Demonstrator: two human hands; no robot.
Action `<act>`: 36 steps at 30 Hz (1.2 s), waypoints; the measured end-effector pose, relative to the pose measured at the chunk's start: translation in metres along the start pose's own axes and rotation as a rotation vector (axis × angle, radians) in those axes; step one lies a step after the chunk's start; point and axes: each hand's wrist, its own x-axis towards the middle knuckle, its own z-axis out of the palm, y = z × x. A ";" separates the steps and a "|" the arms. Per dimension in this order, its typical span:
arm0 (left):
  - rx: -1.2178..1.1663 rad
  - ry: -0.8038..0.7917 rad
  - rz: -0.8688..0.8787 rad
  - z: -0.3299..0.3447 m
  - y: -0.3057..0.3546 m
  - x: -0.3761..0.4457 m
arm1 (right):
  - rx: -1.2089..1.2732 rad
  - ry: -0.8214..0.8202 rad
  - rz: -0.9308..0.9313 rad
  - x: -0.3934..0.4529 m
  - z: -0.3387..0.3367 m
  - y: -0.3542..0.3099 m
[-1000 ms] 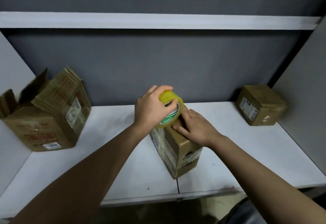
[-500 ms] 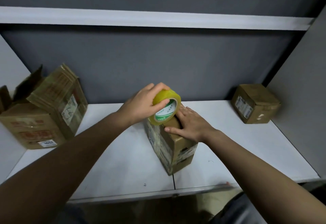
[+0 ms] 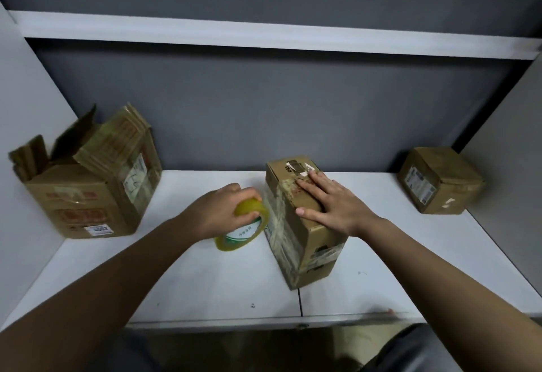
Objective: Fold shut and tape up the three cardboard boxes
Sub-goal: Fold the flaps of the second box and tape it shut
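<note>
A closed cardboard box (image 3: 305, 248) stands in the middle of the white shelf. My right hand (image 3: 331, 204) lies flat on its top with straight fingers. My left hand (image 3: 223, 213) grips a yellow tape roll (image 3: 245, 231) low beside the box's left face, where a strip of clear tape runs down. A large box (image 3: 85, 198) with its flaps open stands at the far left. A small closed box (image 3: 440, 181) sits at the far right by the wall.
The white shelf (image 3: 211, 283) has a seam near its front edge below the middle box. A grey back wall, side panels left and right and an upper shelf board (image 3: 264, 34) enclose the space.
My left hand has brought the tape roll down from the box's top to its left side near the shelf. My right hand stays pressed on the top. The view has tilted down slightly.
</note>
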 end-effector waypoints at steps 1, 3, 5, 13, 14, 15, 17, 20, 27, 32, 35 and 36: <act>-0.006 0.003 -0.015 0.005 -0.001 -0.001 | -0.003 0.005 -0.002 0.000 0.000 -0.001; -0.018 0.021 -0.032 0.014 -0.001 -0.001 | 0.018 0.017 0.001 0.000 0.001 -0.002; -0.024 0.035 -0.039 0.026 0.002 -0.001 | 0.123 0.043 0.036 0.001 0.000 -0.004; -0.039 0.094 0.000 0.057 0.008 0.013 | -0.024 0.217 0.354 0.034 0.011 -0.044; -0.035 0.094 0.006 0.058 0.006 0.013 | -0.037 0.134 0.370 0.037 0.012 -0.045; -0.033 0.098 0.013 0.059 0.005 0.013 | -0.037 0.058 0.389 0.040 0.012 -0.044; -0.036 0.111 0.028 0.061 0.005 0.013 | -0.032 -0.054 0.428 0.046 0.008 -0.042; -0.041 0.126 0.032 0.063 0.005 0.014 | -0.069 -0.142 0.467 0.054 0.003 -0.044; -0.077 0.124 -0.001 0.066 0.007 0.009 | -0.076 -0.030 0.491 0.056 0.005 -0.052; -0.074 0.181 0.017 0.052 0.008 0.002 | 0.079 0.089 0.484 0.045 -0.001 -0.042; -0.127 0.207 0.028 0.038 0.003 -0.006 | 0.281 0.114 0.497 0.039 -0.007 -0.033; -0.131 0.227 0.039 0.035 0.003 -0.009 | 0.403 0.128 0.501 0.037 -0.006 -0.031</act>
